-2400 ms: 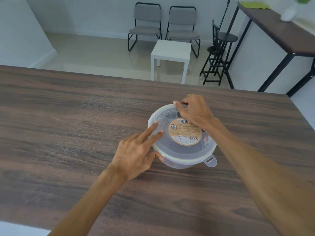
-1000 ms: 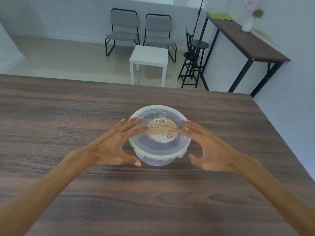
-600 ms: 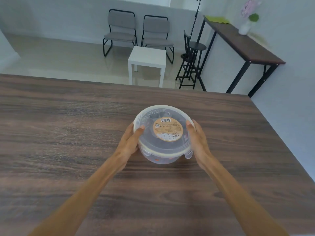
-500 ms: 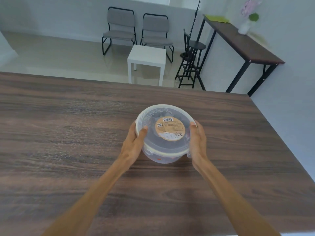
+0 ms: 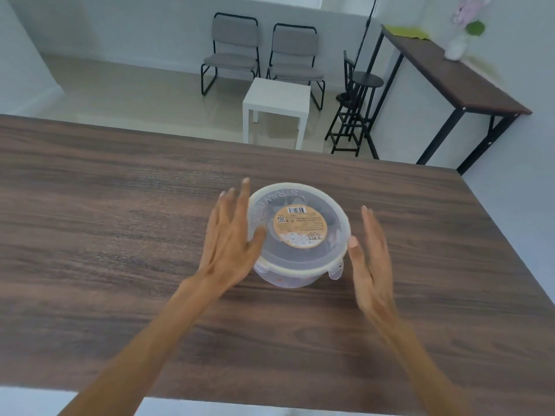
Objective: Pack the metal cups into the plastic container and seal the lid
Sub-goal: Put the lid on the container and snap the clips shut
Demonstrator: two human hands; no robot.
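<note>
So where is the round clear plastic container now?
Head view: the round clear plastic container sits lidded on the dark wooden table, between the open left hand and right hand.

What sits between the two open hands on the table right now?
In the head view, the lidded plastic container stands between them. The left hand overlaps the lid's left edge; the right hand is beside its right wall, thumb at the rim.

Single head-worn wide-angle view. Faces forward and down, close over the wooden table [image 5: 120, 235]. Room floor beyond.
</note>
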